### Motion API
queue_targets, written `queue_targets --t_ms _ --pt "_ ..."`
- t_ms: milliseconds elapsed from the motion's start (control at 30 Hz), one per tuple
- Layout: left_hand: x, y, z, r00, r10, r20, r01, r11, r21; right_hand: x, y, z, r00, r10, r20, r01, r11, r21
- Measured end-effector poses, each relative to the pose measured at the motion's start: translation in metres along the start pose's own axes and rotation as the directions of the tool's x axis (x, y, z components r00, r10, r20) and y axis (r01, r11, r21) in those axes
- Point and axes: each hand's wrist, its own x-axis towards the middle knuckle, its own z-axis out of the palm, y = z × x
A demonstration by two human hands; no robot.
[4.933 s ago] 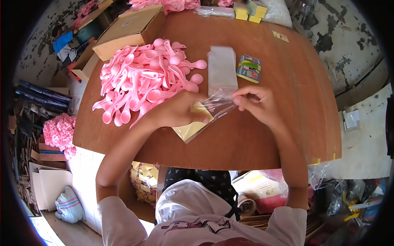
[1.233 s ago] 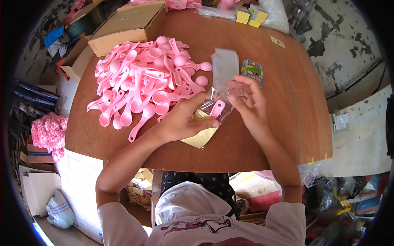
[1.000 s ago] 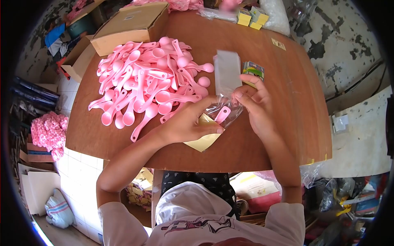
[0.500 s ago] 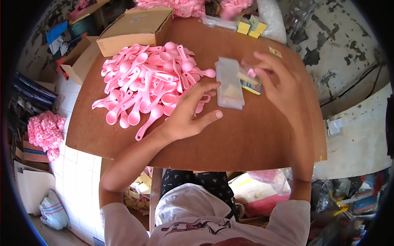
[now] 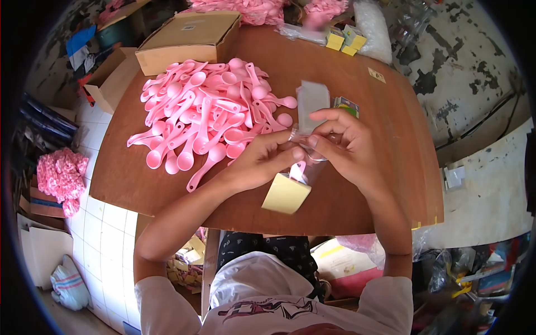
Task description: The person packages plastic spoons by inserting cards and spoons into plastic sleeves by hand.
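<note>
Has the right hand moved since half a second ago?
Yes. Against the bag stack, the right hand went left and toward the body: from the stack's right side to its near end, by the left hand.

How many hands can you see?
2: the left hand and the right hand, both pinching the clear plastic bag. The person in blue, upper left, may have more, but none I can make out.

The yellow card [image 5: 286, 194] tilts beside a pink handle [image 5: 298, 169] and clear plastic [image 5: 315, 170].

A striped sack [image 5: 70, 283] lies left, a peeling wall [image 5: 446, 75] stands right.
</note>
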Motion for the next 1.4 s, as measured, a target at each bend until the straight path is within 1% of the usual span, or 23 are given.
queue_targets --t_ms 33,67,133,167,200,233,300,333,400,433,500,633,700,833,900,933,1000,1033,1100,1133,1200,1333,1400 --pt "0.002 -0.004 0.001 0.996 -0.068 -0.054 0.071 0.995 0.068 0.001 0.005 0.000 0.999 0.044 -0.015 -0.044 0.999 0.017" --pt "0.005 -0.006 0.000 0.993 -0.076 -0.086 0.086 0.989 0.119 0.002 0.010 -0.001 0.999 0.045 -0.013 -0.044 0.999 0.018" --pt "0.004 -0.010 0.000 0.989 -0.109 -0.098 0.117 0.990 0.077 0.003 0.018 -0.003 0.988 -0.127 -0.087 0.104 0.968 -0.228" --pt "0.004 -0.012 0.000 0.984 -0.142 -0.106 0.146 0.989 0.037 0.005 0.020 -0.004 0.988 -0.126 -0.086 0.104 0.968 -0.228" --pt "0.004 -0.011 0.004 0.977 -0.167 -0.134 0.164 0.986 -0.034 0.007 0.022 -0.004 0.936 -0.348 -0.055 0.296 0.862 -0.412" --pt "0.004 -0.011 0.005 0.977 -0.167 -0.135 0.164 0.986 -0.034 0.008 0.022 -0.004 0.839 -0.543 0.018 0.454 0.683 -0.572" --pt "0.004 -0.014 0.007 0.975 -0.159 -0.154 0.166 0.985 0.036 0.005 0.021 0.000 0.829 -0.559 0.030 0.461 0.651 -0.604" --pt "0.004 -0.017 0.008 0.975 -0.163 -0.151 0.170 0.985 0.035 0.003 0.020 0.003 0.837 -0.544 0.059 0.442 0.608 -0.660" --pt "0.003 -0.020 0.009 0.988 -0.033 -0.152 0.065 0.976 0.207 0.001 0.024 0.005 0.831 -0.548 0.096 0.430 0.523 -0.736" --pt "0.003 -0.019 0.008 0.988 -0.035 -0.150 0.066 0.976 0.206 0.001 0.025 0.004 0.832 -0.547 0.094 0.428 0.524 -0.737" --pt "0.001 -0.014 0.005 0.993 -0.057 -0.102 0.098 0.883 0.460 0.001 0.026 0.003 0.820 -0.552 0.153 0.434 0.423 -0.796" --pt "0.000 -0.014 0.008 0.994 0.013 -0.104 0.041 0.867 0.496 0.001 0.025 0.005 0.826 -0.532 0.184 0.427 0.380 -0.820" --pt "0.000 -0.017 0.006 0.995 0.057 -0.076 -0.004 0.827 0.562 0.000 0.024 0.006 0.848 -0.492 0.199 0.404 0.355 -0.843" --pt "0.000 -0.012 0.010 0.999 0.020 -0.036 0.003 0.830 0.558 -0.002 0.028 0.003 0.862 -0.478 0.169 0.384 0.399 -0.832" --pt "0.000 -0.010 0.011 0.997 0.075 0.002 -0.063 0.822 0.566 -0.003 0.028 -0.001 0.909 -0.397 0.125 0.347 0.560 -0.752" --pt "0.000 -0.012 0.011 0.997 0.077 0.000 -0.063 0.822 0.566 -0.003 0.028 -0.002 0.909 -0.398 0.127 0.349 0.559 -0.752" --pt "0.001 -0.016 0.009 0.988 0.148 0.043 -0.145 0.804 0.576 -0.001 0.031 -0.005 0.892 -0.434 0.130 0.400 0.620 -0.674" --pt "0.001 -0.016 0.010 0.988 0.147 0.042 -0.145 0.804 0.576 -0.001 0.032 -0.006 0.892 -0.433 0.130 0.400 0.621 -0.674" --pt "0.002 -0.014 0.011 0.990 0.138 0.035 -0.134 0.813 0.566 -0.003 0.034 -0.007 0.905 -0.416 0.092 0.386 0.708 -0.592" --pt "0.002 -0.013 0.012 0.990 0.136 0.039 -0.134 0.814 0.566 -0.004 0.034 -0.007 0.905 -0.415 0.087 0.383 0.709 -0.592" --pt "0.002 -0.011 0.013 0.993 0.114 0.023 -0.107 0.817 0.566 -0.006 0.032 -0.007 0.922 -0.386 0.026 0.339 0.775 -0.534" --pt "0.004 -0.011 0.014 0.984 0.173 0.031 -0.160 0.811 0.563 -0.008 0.029 -0.021 0.933 -0.359 0.036 0.316 0.764 -0.562" --pt "0.002 -0.014 0.010 0.969 0.245 0.043 -0.221 0.770 0.598 -0.005 0.035 -0.040 0.951 -0.298 -0.086 0.240 0.883 -0.404"
